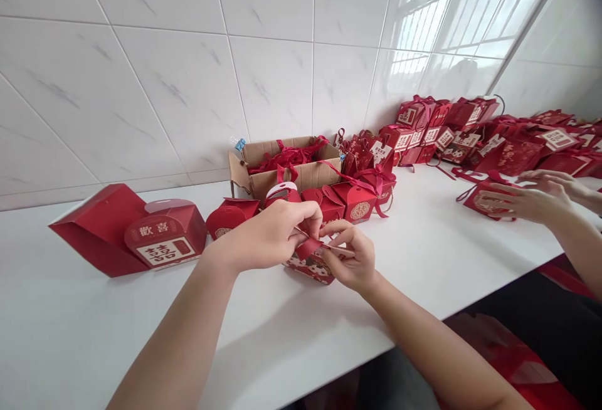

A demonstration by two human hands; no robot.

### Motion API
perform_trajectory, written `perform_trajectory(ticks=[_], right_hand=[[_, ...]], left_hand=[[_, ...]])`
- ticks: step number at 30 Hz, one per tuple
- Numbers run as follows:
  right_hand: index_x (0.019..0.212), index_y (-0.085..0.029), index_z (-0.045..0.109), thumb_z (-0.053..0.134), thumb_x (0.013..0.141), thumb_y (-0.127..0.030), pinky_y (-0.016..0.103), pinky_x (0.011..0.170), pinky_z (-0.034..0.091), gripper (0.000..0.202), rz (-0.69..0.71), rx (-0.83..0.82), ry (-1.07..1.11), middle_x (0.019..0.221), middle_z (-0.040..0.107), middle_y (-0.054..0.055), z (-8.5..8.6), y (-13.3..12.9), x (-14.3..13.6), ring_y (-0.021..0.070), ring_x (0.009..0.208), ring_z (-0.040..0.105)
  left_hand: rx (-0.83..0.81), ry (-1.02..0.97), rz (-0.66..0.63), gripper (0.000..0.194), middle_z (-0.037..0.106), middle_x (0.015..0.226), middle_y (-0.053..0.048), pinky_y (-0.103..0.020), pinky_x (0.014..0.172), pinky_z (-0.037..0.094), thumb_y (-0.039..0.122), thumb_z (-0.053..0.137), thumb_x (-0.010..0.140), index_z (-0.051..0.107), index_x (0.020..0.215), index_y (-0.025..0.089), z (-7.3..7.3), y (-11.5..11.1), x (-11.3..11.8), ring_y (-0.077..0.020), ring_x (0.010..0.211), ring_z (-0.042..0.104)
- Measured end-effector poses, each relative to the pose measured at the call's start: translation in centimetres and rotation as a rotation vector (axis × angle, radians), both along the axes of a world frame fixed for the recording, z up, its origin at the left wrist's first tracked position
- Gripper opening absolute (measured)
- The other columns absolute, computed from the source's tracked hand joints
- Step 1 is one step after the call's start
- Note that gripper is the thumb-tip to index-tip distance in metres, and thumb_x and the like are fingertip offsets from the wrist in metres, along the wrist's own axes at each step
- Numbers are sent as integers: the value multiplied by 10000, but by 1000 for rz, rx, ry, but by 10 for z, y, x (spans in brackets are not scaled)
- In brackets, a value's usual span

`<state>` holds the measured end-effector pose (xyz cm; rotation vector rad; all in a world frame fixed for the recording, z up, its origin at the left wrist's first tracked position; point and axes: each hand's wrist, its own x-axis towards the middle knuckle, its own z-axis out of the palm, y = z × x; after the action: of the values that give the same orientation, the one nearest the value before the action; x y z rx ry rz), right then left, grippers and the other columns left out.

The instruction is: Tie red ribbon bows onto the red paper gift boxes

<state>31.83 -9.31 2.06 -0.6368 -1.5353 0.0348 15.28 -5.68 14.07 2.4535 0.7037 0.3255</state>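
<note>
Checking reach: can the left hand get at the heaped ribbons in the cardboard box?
Probably, once free: the heaped ribbons show through the open top of the cardboard box, above the red gift boxes in front. The left hand is busy with another ribbon.

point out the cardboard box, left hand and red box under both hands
Cardboard box (311, 177), head view: its front wall
Left hand (273, 229), head view: back of the hand
Red box (306, 268), head view: printed side
</note>
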Motion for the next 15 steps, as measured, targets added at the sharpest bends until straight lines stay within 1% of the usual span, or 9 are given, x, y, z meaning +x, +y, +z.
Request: perform_trajectory(ticks=[4,7,10,12,15], right_hand=[[833,-239,441,642,786,-124,282,623,557,237,22,-50,29,895,668,43,-3,2,0,171,807,672],[907,-253,425,653,785,-129,296,635,564,288,61,-138,92,909,673,36,-6,2,-1,175,835,672],[953,-268,380,655,792,-139,292,632,574,344,143,-255,187,907,669,16,-8,2,-5,164,859,669],[974,-280,338,640,803,-139,275,619,579,374,204,-309,259,913,668,4,-9,2,-8,153,882,667],[976,-289,288,610,821,-139,265,623,589,387,257,-369,352,941,675,-5,-8,3,-12,132,871,674]], left_hand=[[-1,-1,28,205,571,776,32,-212,534,398,22,428,723,472,777,214,-3,3,0,-110,653,520],[5,8,37,189,566,768,28,-219,546,399,33,427,727,470,772,212,-3,3,0,-114,654,516],[5,2,44,171,560,769,24,-224,543,393,46,423,736,461,766,210,-3,5,0,-115,646,511],[5,-8,47,175,561,775,23,-229,551,401,46,421,734,464,770,213,-4,7,1,-119,654,511],[12,-14,54,196,573,800,25,-236,568,417,46,416,730,476,791,223,-6,11,2,-127,680,523]])
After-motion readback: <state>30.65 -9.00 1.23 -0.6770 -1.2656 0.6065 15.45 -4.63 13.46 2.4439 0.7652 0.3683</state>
